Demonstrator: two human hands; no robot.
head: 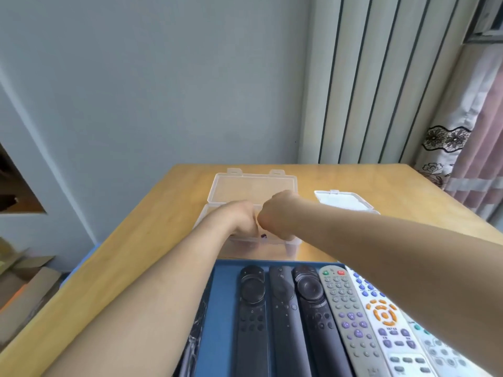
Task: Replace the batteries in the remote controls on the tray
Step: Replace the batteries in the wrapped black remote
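Observation:
A blue tray (224,308) lies at the table's near edge with several remotes side by side: three black remotes (285,317), a grey remote (345,314) and a white remote with orange buttons (386,322). Behind it stands a clear plastic box (272,248) with its lid (253,186) open and leaning back. Both hands reach down into this box. My left hand (241,217) and my right hand (277,214) touch each other, backs up. Their fingers are hidden inside the box, so what they hold does not show. A small dark item (263,236) shows through the wall.
A smaller clear lidded box (344,201) with white contents sits at the back right of the wooden table (141,240). Wall and vertical blinds stand behind, a curtain at the right. Cardboard boxes (24,289) lie on the floor to the left.

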